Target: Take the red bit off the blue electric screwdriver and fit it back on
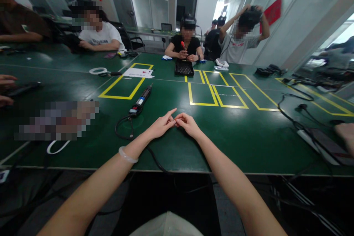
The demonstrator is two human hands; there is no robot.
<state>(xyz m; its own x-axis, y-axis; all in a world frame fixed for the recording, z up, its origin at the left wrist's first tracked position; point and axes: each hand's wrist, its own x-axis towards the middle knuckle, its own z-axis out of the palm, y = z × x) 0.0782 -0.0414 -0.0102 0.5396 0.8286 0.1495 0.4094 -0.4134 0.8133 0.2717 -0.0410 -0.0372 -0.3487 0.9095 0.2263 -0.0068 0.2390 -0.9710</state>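
Note:
My left hand (161,125) is over the near middle of the green table (235,143), its index finger stretched out and its thumb apart from it. A pale bangle (127,155) circles that wrist. My right hand (188,124) is closed in a pinch, with its fingertips meeting the left thumb's tip. A tiny orange-red spot shows between the fingertips, too small to name. Left of my hands lies an electric screwdriver (141,100), its bit pointing away from me and its black cable looping toward the near edge.
Yellow tape rectangles (203,104) mark the table. Across it a person holds a red-handled tool (183,45) behind a black tray (184,69). White paper (138,73) lies back left. Black cables (290,112) and a dark flat device (329,145) lie right, near another person's hand (345,134).

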